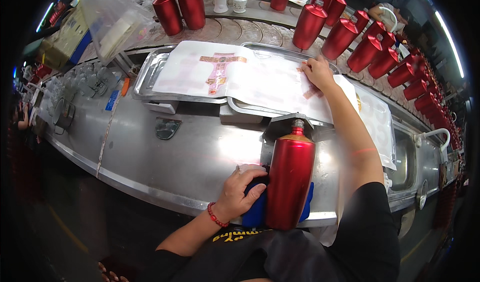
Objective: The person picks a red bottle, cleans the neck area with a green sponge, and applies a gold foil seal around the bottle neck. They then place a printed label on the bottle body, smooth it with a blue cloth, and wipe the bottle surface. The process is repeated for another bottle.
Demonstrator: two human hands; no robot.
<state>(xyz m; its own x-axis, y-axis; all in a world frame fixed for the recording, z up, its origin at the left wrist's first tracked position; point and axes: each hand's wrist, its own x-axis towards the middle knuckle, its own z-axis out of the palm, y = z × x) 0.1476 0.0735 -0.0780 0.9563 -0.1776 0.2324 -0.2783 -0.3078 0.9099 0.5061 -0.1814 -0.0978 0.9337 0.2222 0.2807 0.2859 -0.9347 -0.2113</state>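
A glossy red bottle [290,177] with a clear threaded neck lies tilted in front of me, on a blue cloth [255,210] and against a metal rest [287,123]. Just left of the bottle is my left hand [240,192], its fingers curved and apart beside the cloth; whether it touches them is unclear. Farther off, my right hand [318,72] has its fingertips on a sheet of decals [277,79] at the right part of a metal tray. Whether those fingers pinch the sheet cannot be told. A second decal sheet [198,70], with a pink and gold cross-shaped print, lies to the left.
Behind the trays [144,83] runs a curved conveyor [240,32] carrying many red bottles [309,26] and two white bottles. Clear glass bottles [92,81] and a metal mug [63,113] stand left. A dark scraper-like piece [168,128] lies mid-table; a sink [403,162] is right.
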